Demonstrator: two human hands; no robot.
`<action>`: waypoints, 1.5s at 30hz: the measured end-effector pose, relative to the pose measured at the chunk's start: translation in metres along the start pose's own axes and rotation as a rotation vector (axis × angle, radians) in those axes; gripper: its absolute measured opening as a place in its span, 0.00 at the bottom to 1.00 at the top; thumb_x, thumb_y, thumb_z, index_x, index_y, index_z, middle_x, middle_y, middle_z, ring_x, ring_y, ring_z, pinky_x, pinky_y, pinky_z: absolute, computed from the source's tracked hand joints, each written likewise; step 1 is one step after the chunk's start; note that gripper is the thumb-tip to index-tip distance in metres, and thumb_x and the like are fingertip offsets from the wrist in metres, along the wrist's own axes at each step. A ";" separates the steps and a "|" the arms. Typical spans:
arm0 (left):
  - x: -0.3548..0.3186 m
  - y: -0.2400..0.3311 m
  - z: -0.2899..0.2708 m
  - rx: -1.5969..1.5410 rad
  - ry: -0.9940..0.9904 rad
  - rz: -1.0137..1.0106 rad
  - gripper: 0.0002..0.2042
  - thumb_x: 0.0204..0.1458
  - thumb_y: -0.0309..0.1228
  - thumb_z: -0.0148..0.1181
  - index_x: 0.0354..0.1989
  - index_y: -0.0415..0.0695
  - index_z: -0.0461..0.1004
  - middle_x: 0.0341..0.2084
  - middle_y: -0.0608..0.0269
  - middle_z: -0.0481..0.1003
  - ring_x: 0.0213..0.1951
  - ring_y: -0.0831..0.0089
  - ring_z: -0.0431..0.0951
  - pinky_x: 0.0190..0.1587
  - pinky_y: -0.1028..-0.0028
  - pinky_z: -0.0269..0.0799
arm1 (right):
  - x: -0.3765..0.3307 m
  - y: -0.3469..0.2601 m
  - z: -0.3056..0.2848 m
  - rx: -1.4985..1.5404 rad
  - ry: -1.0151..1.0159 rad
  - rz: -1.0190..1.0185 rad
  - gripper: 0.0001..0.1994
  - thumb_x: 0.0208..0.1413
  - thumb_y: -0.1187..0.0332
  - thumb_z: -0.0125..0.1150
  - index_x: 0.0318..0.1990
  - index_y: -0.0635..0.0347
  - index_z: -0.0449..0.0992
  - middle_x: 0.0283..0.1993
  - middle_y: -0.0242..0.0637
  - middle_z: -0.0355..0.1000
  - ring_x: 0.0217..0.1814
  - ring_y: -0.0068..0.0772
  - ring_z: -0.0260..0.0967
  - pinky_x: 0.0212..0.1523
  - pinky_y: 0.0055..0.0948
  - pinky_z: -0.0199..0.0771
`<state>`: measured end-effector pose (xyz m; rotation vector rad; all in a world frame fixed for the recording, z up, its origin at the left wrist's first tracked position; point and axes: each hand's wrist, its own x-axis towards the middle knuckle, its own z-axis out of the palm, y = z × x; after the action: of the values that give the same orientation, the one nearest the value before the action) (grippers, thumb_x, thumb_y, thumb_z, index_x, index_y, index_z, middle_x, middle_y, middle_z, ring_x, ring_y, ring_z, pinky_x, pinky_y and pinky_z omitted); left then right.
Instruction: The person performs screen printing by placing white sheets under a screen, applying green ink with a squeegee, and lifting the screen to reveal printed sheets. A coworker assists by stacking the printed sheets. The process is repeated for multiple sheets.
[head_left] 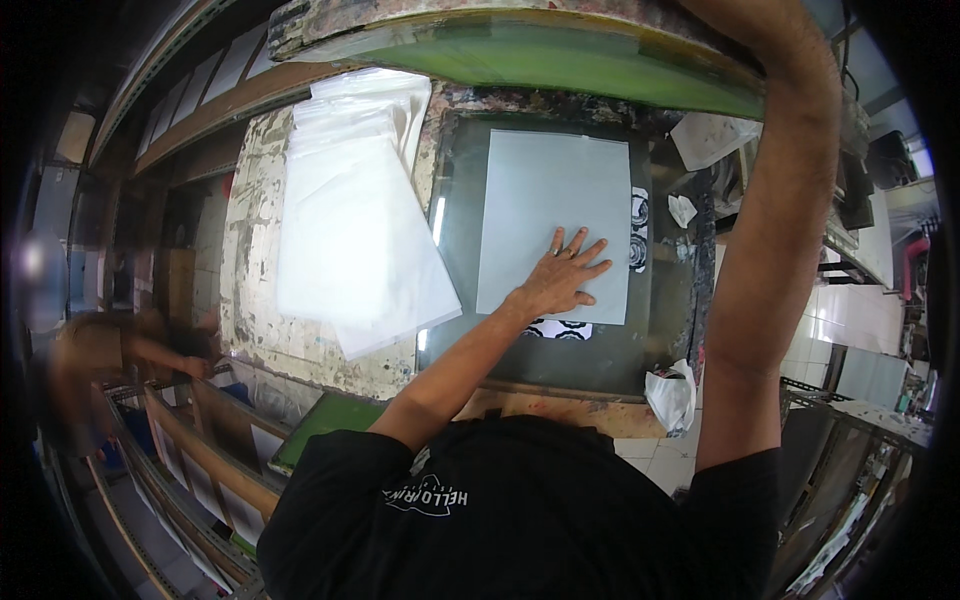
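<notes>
The sheet [550, 190] lies on the dark plate [460, 365], under the left hand [568, 272], which rests palm-down, fingers spread. Left of the sheet, a stack [345, 230] covers part of the tabletop [250, 230]. Beyond is the green screen [580, 65]; the right hand is out of view, its grip unclear.

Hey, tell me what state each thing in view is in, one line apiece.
Translucent sheet: lying flat
Left hand: open, fingers spread on the sheet
Right arm: bare, stretched toward the picture's top edge
Black-and-white patterned pieces: partly showing past the sheet's edges
White sheet stack: uneven, fanned out
Silk-screen frame: raised, tilted
Cream board: stained
Paper wad: crumpled
</notes>
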<state>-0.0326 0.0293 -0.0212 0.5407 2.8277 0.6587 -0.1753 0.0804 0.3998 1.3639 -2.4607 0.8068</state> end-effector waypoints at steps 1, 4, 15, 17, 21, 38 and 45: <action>-0.001 0.000 0.001 -0.001 0.000 0.001 0.39 0.52 0.50 0.67 0.73 0.58 0.62 0.78 0.62 0.48 0.78 0.49 0.40 0.76 0.38 0.31 | -0.003 -0.004 0.000 -0.014 0.018 -0.035 0.28 0.52 0.46 0.74 0.42 0.68 0.85 0.33 0.48 0.82 0.31 0.37 0.79 0.36 0.34 0.78; -0.003 0.001 -0.002 0.010 0.007 0.019 0.38 0.52 0.50 0.68 0.73 0.58 0.63 0.78 0.63 0.48 0.78 0.48 0.41 0.76 0.39 0.32 | -0.008 -0.006 0.001 -0.061 0.079 -0.088 0.28 0.51 0.46 0.75 0.41 0.67 0.86 0.32 0.47 0.82 0.30 0.36 0.79 0.35 0.34 0.78; -0.005 0.002 0.001 -0.024 0.042 0.027 0.37 0.52 0.50 0.68 0.72 0.57 0.65 0.77 0.62 0.51 0.78 0.48 0.41 0.76 0.38 0.32 | 0.019 -0.034 0.000 -0.041 0.008 0.339 0.29 0.50 0.45 0.75 0.40 0.69 0.85 0.32 0.49 0.82 0.30 0.36 0.78 0.35 0.34 0.78; -0.010 0.003 0.000 -0.034 0.066 -0.003 0.38 0.51 0.51 0.68 0.72 0.57 0.65 0.77 0.62 0.50 0.78 0.48 0.40 0.76 0.38 0.32 | 0.018 -0.039 0.000 -0.004 -0.052 0.338 0.28 0.50 0.46 0.75 0.40 0.69 0.86 0.32 0.49 0.82 0.29 0.36 0.78 0.34 0.33 0.78; -0.017 0.000 -0.015 -0.036 0.051 -0.077 0.42 0.48 0.52 0.71 0.73 0.57 0.63 0.77 0.60 0.49 0.78 0.48 0.38 0.76 0.37 0.31 | -0.002 0.002 0.005 -0.060 0.092 -0.040 0.26 0.53 0.48 0.74 0.41 0.68 0.86 0.31 0.48 0.82 0.27 0.34 0.77 0.33 0.32 0.77; -0.015 -0.011 -0.007 -0.058 0.025 -0.106 0.50 0.36 0.55 0.77 0.72 0.55 0.64 0.78 0.58 0.48 0.79 0.50 0.37 0.77 0.39 0.26 | 0.004 0.005 0.004 0.044 0.026 -0.069 0.22 0.56 0.52 0.72 0.44 0.66 0.86 0.33 0.46 0.83 0.28 0.32 0.77 0.34 0.31 0.76; -0.014 -0.009 -0.007 -0.042 0.026 -0.112 0.57 0.30 0.58 0.79 0.74 0.53 0.60 0.78 0.56 0.46 0.79 0.48 0.36 0.75 0.35 0.24 | 0.004 0.008 0.005 0.038 0.020 -0.063 0.23 0.57 0.52 0.71 0.45 0.67 0.86 0.33 0.46 0.83 0.29 0.30 0.76 0.34 0.30 0.76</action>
<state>-0.0240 0.0134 -0.0182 0.3667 2.8360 0.7064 -0.1844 0.0782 0.3947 1.4321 -2.3862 0.8529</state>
